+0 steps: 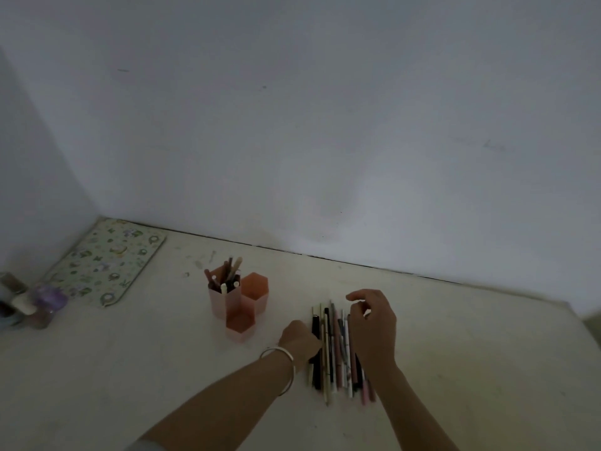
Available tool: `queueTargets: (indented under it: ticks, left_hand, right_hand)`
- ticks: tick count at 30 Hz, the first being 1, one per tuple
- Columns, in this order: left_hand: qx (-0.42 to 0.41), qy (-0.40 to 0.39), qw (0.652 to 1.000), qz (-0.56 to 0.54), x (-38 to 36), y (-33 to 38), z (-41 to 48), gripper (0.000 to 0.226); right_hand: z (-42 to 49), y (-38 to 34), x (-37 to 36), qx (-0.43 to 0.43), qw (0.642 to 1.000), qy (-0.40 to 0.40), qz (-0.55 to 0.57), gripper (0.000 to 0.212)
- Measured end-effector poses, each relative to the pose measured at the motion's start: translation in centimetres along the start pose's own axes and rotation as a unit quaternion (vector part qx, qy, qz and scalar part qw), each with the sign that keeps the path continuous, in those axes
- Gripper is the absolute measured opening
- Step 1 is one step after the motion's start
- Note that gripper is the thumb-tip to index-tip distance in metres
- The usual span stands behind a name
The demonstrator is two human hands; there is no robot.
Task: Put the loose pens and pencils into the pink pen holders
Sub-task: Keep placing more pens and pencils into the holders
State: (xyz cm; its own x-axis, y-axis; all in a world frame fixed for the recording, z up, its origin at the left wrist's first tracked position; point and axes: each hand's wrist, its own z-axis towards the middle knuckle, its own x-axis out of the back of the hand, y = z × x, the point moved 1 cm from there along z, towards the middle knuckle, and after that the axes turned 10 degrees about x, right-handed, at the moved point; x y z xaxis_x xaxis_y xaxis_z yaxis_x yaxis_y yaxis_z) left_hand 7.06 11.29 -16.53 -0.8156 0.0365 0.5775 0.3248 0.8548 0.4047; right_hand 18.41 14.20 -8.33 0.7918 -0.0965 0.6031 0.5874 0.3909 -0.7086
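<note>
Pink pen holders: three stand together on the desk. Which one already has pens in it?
The tallest holder, at the left of the cluster, holds pens. The wide holder behind and the short holder in front look empty.

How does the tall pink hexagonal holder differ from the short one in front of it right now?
The tall pink hexagonal holder already stands full of upright pens; the short pink hexagonal holder looks empty. The tall one rises well above the short one, and it looks paler, the short one more orange-pink. Both are hexagonal and stand upright, side by side in one cluster.
</note>
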Motion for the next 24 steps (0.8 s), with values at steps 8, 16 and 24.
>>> queueTargets:
  ticks: [8, 16, 24]
  left_hand:
    - [-0.159, 0.076, 0.974, -0.145, 8.2, 1.1, -3.9, 0.018]
    - [-0.25, 0.148, 0.907, -0.304, 18.1, 0.7, -8.3, 0.009]
    - [-0.261, 0.273, 0.858, -0.349, 25.2, -2.9, -6.8, 0.006]
  right_hand:
    - [0.1, 1.3, -2.4, -0.062, 0.987, -0.13, -0.067, 0.015]
    - [-3.3, 2.4, -7.6, -0.022, 0.924, -0.28, -0.259, 0.021]
    - [-0.4, -2.5, -6.7, -0.055, 0.981, -0.154, -0.108, 0.049]
